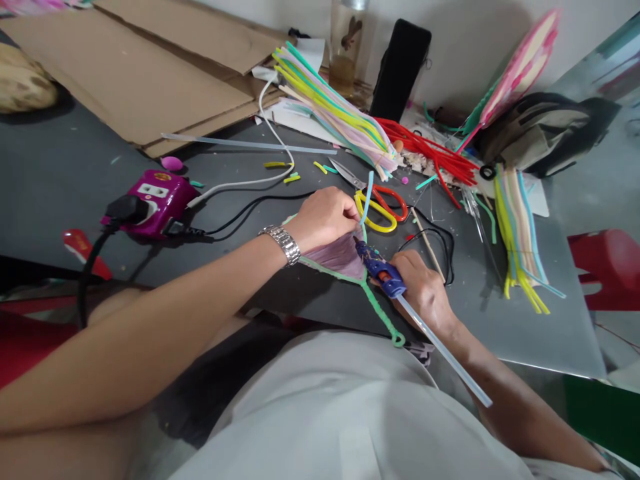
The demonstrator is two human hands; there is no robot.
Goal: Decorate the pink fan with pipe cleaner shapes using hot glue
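My left hand, a metal watch on its wrist, pinches a short light-blue pipe cleaner at the edge of a mauve fan-shaped piece. Green pipe cleaner rims this piece and runs down into a twisted green handle ending in a small loop. In my right hand is a blue hot glue gun, its nozzle by the rim close to my left fingertips. A long clear glue stick sticks out of its back. Scissors with one yellow and one red handle lie just beyond.
A purple power socket block with cords stands left. Cardboard lies behind it. Bundles of coloured pipe cleaners, red ones and another bundle lie around the back and right. A black phone leans near a jar.
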